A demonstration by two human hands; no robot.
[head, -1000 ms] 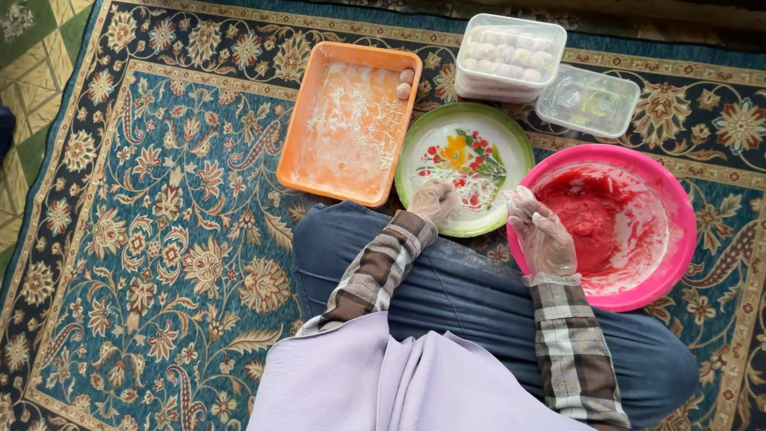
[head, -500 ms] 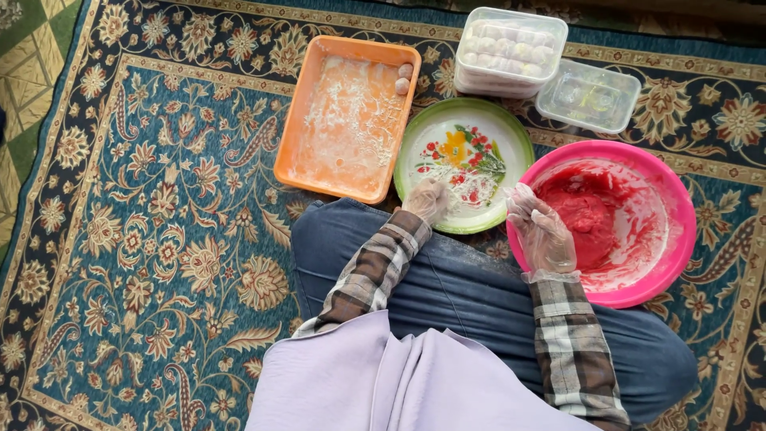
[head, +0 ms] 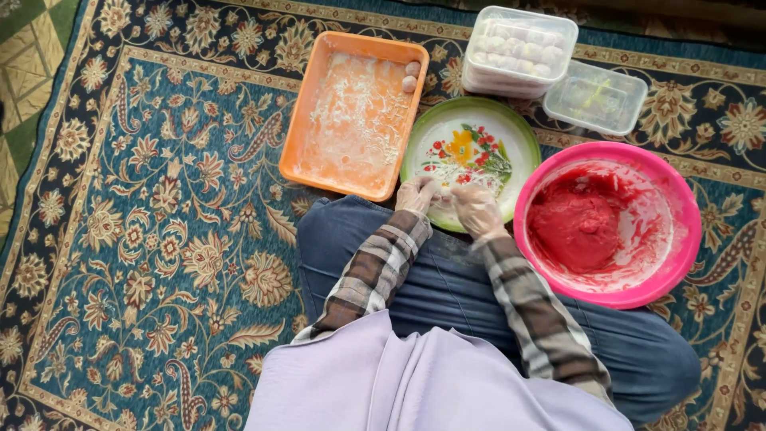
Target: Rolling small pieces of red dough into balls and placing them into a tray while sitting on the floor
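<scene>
I sit cross-legged on a patterned carpet, both hands in thin clear gloves. My left hand (head: 416, 194) and my right hand (head: 476, 209) meet fingertip to fingertip over the near rim of a green-edged floral plate (head: 515, 132). Whatever sits between the fingers is too small to make out. Right of the hands is a pink bowl (head: 680, 209) holding a lump of red dough (head: 576, 227). An orange tray (head: 307, 120) dusted with white flour lies left of the plate, with two small pale balls (head: 411, 76) in its far right corner.
A lidded clear box (head: 519, 49) filled with several pale balls stands behind the plate. Beside it is a smaller clear box (head: 597, 97). My jeans-clad knees (head: 447, 279) lie just under the hands. Blue floral carpet (head: 159, 239) spreads to the left.
My right hand has left the pink bowl's rim and moved left to join my left hand at the plate's near edge. The left hand stayed put.
</scene>
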